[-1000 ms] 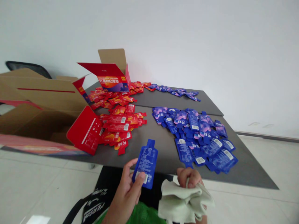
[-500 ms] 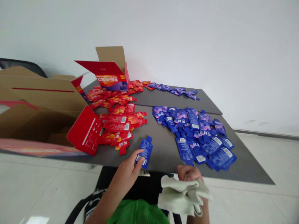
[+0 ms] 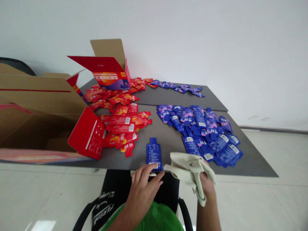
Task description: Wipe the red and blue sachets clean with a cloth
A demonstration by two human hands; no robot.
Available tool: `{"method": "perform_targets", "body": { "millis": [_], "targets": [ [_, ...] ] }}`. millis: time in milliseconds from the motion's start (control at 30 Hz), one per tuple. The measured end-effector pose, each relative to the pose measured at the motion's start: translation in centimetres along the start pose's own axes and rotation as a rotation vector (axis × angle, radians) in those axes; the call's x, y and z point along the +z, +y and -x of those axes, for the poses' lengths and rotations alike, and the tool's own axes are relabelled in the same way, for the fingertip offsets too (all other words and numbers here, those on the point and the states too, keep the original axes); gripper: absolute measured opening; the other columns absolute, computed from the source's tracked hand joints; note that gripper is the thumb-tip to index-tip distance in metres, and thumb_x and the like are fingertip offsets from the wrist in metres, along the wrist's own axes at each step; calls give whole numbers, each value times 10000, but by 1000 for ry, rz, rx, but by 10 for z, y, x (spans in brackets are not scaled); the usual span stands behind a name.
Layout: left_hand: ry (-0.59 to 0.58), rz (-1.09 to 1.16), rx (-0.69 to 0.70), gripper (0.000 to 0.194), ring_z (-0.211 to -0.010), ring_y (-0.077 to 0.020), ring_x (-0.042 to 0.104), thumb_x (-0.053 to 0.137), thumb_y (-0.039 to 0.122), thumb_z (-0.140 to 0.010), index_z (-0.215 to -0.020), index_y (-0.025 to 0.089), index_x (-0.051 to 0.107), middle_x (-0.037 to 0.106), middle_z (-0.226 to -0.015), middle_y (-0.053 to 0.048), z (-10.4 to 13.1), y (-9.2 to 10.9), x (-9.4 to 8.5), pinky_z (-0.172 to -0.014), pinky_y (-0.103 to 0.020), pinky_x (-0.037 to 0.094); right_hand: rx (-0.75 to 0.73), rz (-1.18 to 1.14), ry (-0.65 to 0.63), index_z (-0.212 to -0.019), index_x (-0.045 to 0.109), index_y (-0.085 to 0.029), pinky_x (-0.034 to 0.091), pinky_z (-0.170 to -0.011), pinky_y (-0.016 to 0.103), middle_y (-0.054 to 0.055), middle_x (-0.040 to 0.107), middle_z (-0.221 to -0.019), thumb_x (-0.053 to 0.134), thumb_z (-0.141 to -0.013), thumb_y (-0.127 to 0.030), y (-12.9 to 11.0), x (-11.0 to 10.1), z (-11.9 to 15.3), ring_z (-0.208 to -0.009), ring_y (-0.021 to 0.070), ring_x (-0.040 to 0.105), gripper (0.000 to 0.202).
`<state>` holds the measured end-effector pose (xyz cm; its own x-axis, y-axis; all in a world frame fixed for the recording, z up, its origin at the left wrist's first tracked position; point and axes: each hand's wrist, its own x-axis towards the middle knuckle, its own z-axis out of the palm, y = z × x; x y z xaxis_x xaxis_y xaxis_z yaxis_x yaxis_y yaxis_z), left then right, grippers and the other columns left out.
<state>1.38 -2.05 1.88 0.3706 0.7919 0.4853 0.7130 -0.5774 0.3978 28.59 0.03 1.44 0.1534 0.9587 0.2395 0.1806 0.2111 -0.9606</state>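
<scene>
Close to the table's front edge lies a single blue pouch (image 3: 154,153), its narrow spout end pointing away from me and its printed, barcoded face up. My left hand (image 3: 144,184) has its fingertips on the pouch's near end, the thumb by the lower corner. Just right of it, my right hand (image 3: 207,183) is closed on a crumpled off-white cloth (image 3: 189,165), which covers most of its fingers. The cloth hangs over the table edge beside the pouch. Beyond my right hand spreads a heap of blue pouches (image 3: 201,123).
Red pouches (image 3: 122,123) are piled left of centre. An open red carton (image 3: 88,134) stands at the near left, and another open carton (image 3: 110,75) sits behind. A row of blue pouches (image 3: 179,86) lies along the back of the grey table (image 3: 245,154).
My left hand has brought the blue pouch from a tilt to straight and shifted its grip to the near end. The cloth in my right hand has moved up and inward, closer to the pouch.
</scene>
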Motion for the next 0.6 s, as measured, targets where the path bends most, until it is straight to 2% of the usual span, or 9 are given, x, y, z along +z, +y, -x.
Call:
{"method": "perform_targets", "body": {
  "millis": [67,167,367,500,600],
  "targets": [
    [-6,4,45,246,-1192,-271,579,625,246,-1017,-1231,305,733,665,-1338,-51,-5,-4,6,-985,-428,441,9,25,25,-927,788,-302,603,-689,400,59,757,-845,704,-868,-549,-7,0,-7,-785,301,705,268],
    [-28,24,42,258,-1204,-266,574,671,220,-992,-1228,311,726,698,-1313,-23,-12,-13,7,-991,-430,408,11,18,48,-1007,791,-295,600,-707,379,46,780,-923,708,-881,-454,-22,5,-18,-810,287,713,219],
    [-38,93,-22,65,-1155,-257,602,701,236,-976,-968,275,752,748,-1167,-5,-21,-23,0,-983,-435,369,-12,30,67,-1077,818,-278,602,-756,358,39,813,-996,769,-860,-340,-39,17,-36,-866,269,739,231],
    [-31,128,34,179,-1179,-233,619,578,205,-1042,-991,259,740,754,-1184,-7,-19,-31,-3,-995,-413,386,-132,104,50,-1169,805,-292,608,-844,386,48,815,-1113,801,-858,-298,-40,34,-47,-963,277,758,311],
    [-1,145,114,239,-1221,-215,621,506,167,-1065,-1080,236,734,750,-1236,-26,-12,-40,-1,-1011,-383,415,-288,211,-47,-1240,776,-283,588,-898,392,78,789,-1180,773,-899,-266,-47,57,-48,-1036,274,736,341]
  ]
}}
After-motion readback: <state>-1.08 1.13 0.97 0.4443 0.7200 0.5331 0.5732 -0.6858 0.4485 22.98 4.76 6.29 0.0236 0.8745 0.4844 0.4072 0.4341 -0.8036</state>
